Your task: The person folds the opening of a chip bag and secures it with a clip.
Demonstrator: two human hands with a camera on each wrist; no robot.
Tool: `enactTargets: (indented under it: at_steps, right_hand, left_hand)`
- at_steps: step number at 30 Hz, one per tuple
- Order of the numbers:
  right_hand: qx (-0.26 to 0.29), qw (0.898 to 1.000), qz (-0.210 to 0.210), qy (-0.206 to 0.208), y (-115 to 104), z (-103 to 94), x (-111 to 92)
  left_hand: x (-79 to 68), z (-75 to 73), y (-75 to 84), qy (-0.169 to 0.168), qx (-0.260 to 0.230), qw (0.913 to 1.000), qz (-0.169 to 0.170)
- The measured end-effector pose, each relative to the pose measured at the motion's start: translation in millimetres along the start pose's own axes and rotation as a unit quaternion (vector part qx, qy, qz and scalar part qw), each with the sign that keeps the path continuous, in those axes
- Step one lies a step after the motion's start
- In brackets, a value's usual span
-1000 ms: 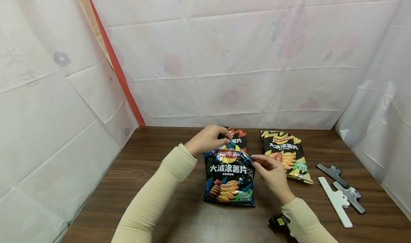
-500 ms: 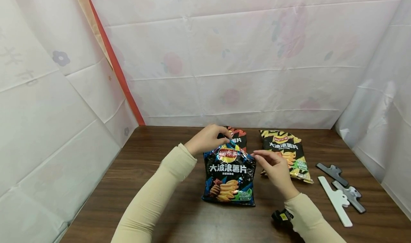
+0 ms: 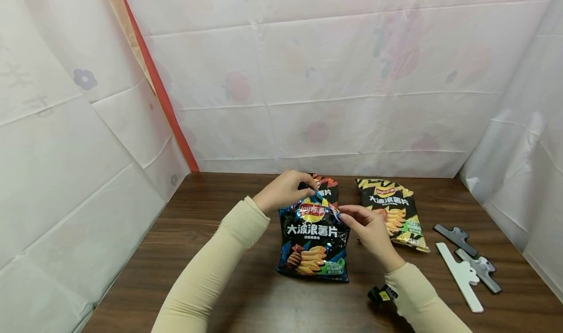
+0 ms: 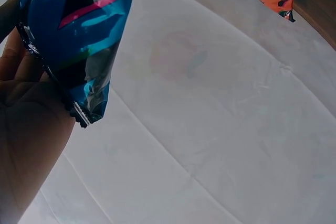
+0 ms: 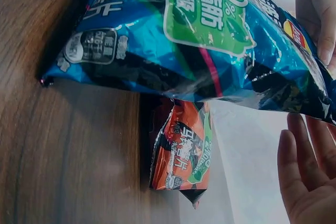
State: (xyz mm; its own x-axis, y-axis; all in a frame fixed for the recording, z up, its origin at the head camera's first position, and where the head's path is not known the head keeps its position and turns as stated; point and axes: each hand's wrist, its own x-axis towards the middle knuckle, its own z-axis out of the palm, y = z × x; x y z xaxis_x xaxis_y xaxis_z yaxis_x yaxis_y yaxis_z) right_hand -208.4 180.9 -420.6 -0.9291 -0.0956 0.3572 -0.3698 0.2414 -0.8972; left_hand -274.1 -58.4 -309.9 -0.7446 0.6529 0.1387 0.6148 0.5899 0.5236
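On my far left, a white sheet (image 3: 66, 137) with faint printed shapes drops to the table (image 3: 167, 245), whose dark brown, grained top ends there in a slanting edge; a red strip (image 3: 169, 115) runs down to its back corner. A wide stretch of wood separates that edge from my left hand (image 3: 286, 192), whose thumb and fingertips are drawn together, pinching the top of the blue bag (image 3: 313, 240). The bag stands around the table's middle, printed front towards me, wood reaching forward from its lower edge. A red bag (image 3: 327, 184) is partly hidden behind it, near the back sheet (image 3: 264, 88). My right hand (image 3: 368, 227) pinches the blue bag's upper right edge, thumb close against finger. Further right, past a narrow band of wood from the red one, lies a yellow bag (image 3: 404, 203). Then come a dark clip (image 3: 456, 238), a white clip (image 3: 461, 278) and a grey clip (image 3: 481, 269), nearest the table's right edge and the right sheet (image 3: 497, 176).
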Motion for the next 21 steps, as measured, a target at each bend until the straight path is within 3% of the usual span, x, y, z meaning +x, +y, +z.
enactTargets:
  at_steps: [9,21]
  right_hand:
    - [-0.020,0.998,0.063,-0.008,-2.2,3.5,-0.7]
    - [0.007,0.999,0.054,-0.004,-1.8,6.7,-1.9]
  left_hand:
    - [0.4,0.6,-0.7,0.007,0.002,1.0000,0.003]
    - [1.6,1.0,-0.7,0.001,-0.002,0.9999,-0.012]
